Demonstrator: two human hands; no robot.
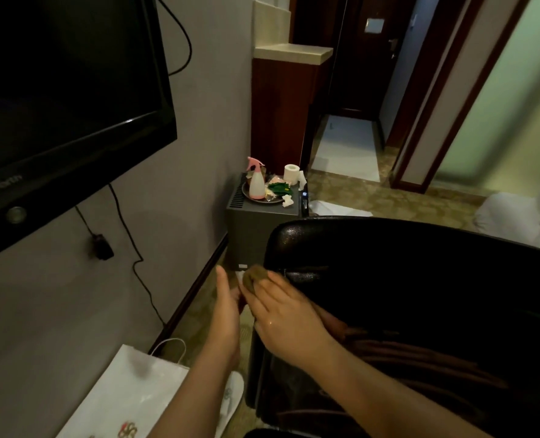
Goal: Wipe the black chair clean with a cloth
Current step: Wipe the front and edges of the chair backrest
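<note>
Black chair (420, 279): glossy, at lower right, its left edge toward the wall. Cloth (254, 277): brownish wad, which we see pressed against the chair's left edge. Right hand (281, 314): laid over the cloth, fingers fairly straight; whether they curl round it we cannot tell. Left hand (226, 306): flat and unclenched, fingers straight, just beside the cloth. Grey box (249, 222) behind the chair: on its top a tray (270, 199), spray bottle (256, 181), paper roll (291, 173). White paper bag (120, 393): floor, lower left.
</note>
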